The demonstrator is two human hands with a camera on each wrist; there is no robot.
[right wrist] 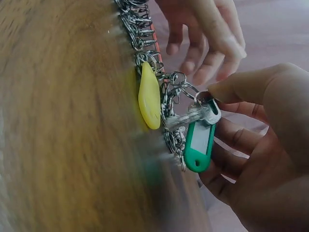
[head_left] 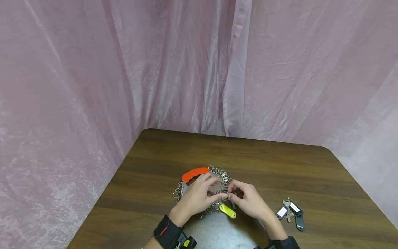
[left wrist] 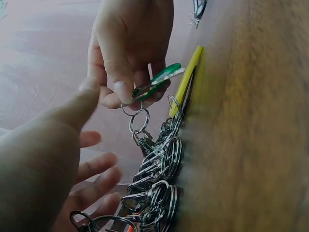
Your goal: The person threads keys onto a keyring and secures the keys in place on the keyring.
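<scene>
On the wooden table lies a metal key holder with an orange handle (head_left: 195,173), its edge lined with several snap clips and split rings (left wrist: 161,162). My right hand (head_left: 248,199) pinches a small key ring between thumb and fingers. From it hang a green key tag (right wrist: 199,150) with a white label and a silver key (right wrist: 190,117). That ring links to a split ring (left wrist: 140,121) on one of the holder's clips. My left hand (head_left: 200,193) hovers over the holder, fingers loosely spread and holding nothing, thumb tip close to the right hand. A yellow key tag (head_left: 228,211) hangs at the holder's near side.
To the right on the table (head_left: 174,148) lies a cluster of keys (head_left: 288,207) with dark tags, some with white labels. Pink curtains (head_left: 186,69) hang behind the table's far edge. Each wrist wears a black strap (head_left: 168,231).
</scene>
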